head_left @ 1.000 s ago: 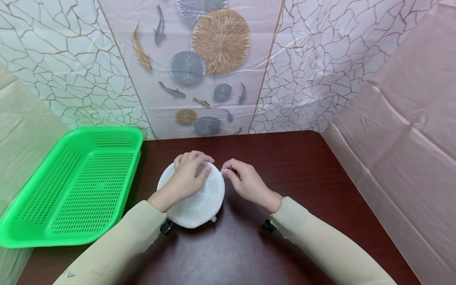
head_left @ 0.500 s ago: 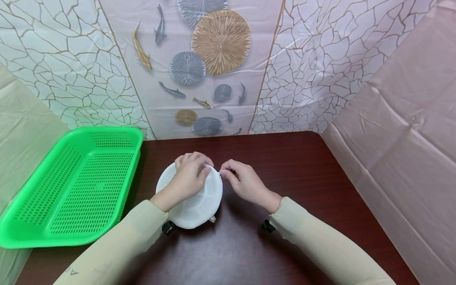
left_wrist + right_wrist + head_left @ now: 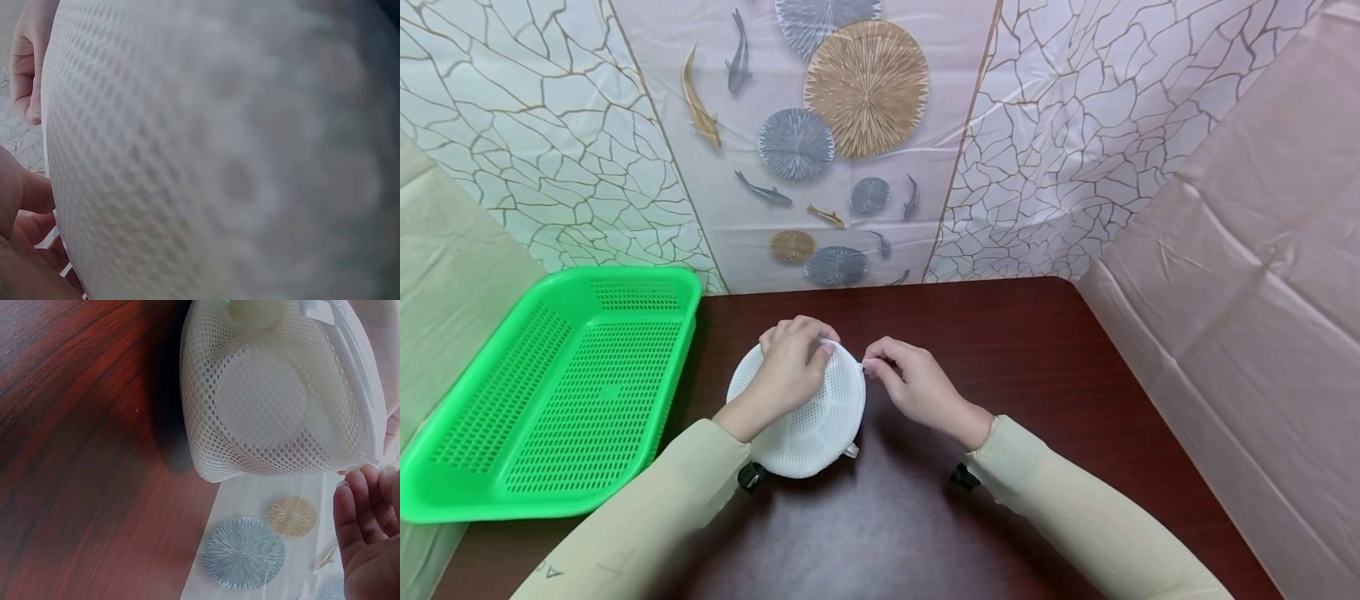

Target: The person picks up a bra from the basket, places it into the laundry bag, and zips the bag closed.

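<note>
A round white mesh laundry bag point(image 3: 831, 421) stands on the table with its flat top facing up. A zipper point(image 3: 365, 381) runs around its upper rim in the right wrist view. Through the mesh side shows a pale round shape point(image 3: 262, 394), its kind unclear. My left hand point(image 3: 790, 367) lies across the top and grips the far rim, thumb on top and fingertips hidden beyond the edge. At the right of the rim, my right hand point(image 3: 917, 383) pinches a small white end, apparently the zipper pull, mostly covered by the fingers. Mesh fills most of the left wrist view.
A green plastic basket point(image 3: 688, 367) with slotted walls stands at the left of the dark red-brown table point(image 3: 1000, 350). Patterned sheeting point(image 3: 1037, 167) hangs behind the table, and plain sheeting point(image 3: 1240, 275) borders the right side. A small fabric tab point(image 3: 852, 451) sticks out from the bag's near right side.
The bag has shifted slightly left and turned a little, its near tab moving up. My left hand has moved slightly left along the far rim. The right hand keeps its pinch, nearly still.
</note>
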### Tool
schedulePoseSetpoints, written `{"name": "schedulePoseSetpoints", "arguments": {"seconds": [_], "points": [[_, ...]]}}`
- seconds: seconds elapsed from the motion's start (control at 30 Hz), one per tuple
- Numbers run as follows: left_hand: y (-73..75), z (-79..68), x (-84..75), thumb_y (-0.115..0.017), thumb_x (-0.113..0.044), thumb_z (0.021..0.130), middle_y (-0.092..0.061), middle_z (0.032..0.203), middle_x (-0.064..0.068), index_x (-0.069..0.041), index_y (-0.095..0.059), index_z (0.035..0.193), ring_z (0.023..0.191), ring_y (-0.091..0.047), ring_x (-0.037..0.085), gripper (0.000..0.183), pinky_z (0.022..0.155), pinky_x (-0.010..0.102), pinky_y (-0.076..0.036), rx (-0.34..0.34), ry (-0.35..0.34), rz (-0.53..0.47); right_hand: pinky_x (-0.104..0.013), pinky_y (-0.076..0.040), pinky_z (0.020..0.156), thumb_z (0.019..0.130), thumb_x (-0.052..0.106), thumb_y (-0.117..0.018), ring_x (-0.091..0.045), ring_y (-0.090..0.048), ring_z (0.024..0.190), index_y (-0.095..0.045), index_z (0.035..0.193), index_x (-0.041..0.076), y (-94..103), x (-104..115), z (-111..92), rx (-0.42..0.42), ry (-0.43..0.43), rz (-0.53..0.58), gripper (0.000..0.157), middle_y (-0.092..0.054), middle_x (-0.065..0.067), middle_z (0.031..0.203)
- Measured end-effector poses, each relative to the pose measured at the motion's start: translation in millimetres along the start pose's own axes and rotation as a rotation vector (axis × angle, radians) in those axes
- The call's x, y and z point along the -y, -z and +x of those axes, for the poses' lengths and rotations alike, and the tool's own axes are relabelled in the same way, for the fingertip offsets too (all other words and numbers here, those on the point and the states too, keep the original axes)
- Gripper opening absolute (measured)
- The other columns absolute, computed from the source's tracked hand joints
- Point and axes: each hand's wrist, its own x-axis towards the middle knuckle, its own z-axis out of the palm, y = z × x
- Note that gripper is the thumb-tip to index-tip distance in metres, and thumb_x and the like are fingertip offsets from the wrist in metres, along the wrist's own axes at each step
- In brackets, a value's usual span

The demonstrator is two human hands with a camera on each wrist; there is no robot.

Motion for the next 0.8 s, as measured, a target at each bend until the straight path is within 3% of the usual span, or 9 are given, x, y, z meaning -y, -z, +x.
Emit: {"name": "schedulePoseSetpoints", "arguments": {"seconds": [0.47,0.67,0.8], "points": [[0.8,1.3,6.8,-0.058,-0.008,0.094,-0.060,0.107,0.006,-0.011,-0.064,0.100,0.106,-0.046,0.029,0.009,0.099,0.051,-0.020,-0.033,0.038,-0.008,-0.025,-0.049,0.071,0.096,0.013,-0.060,-0.006,-0.057,0.078,-0.063,0.093,0.011,-0.2,0,-2,0.014,-0.005,0.010,0.005,-0.060,0.006,0.085],[1.9,-0.1,-1.2,-0.057,-0.005,0.092,-0.062,0.109,0.007,-0.007,-0.066,0.105,0.114,-0.050,0.027,0.015,0.108,0.046,-0.019,0.014,-0.062,0.004,-0.025,-0.049,0.071,0.095,0.012,-0.062,-0.007,-0.058,0.079,-0.063,0.092,0.010,-1.5,-2,-3,-0.012,-0.012,0.010,0.004,-0.061,0.004,0.087],[1.0,-1.9,-8.3,-0.058,-0.005,0.092,-0.063,0.110,0.007,-0.008,-0.066,0.105,0.121,-0.048,0.028,0.016,0.112,0.051,-0.015,0.077,-0.150,0.032,-0.026,-0.050,0.072,0.095,0.011,-0.062,-0.007,-0.059,0.079,-0.062,0.092,0.009,-2.3,-2,-3,-0.029,-0.021,0.014,0.003,-0.061,0.005,0.087]]}}
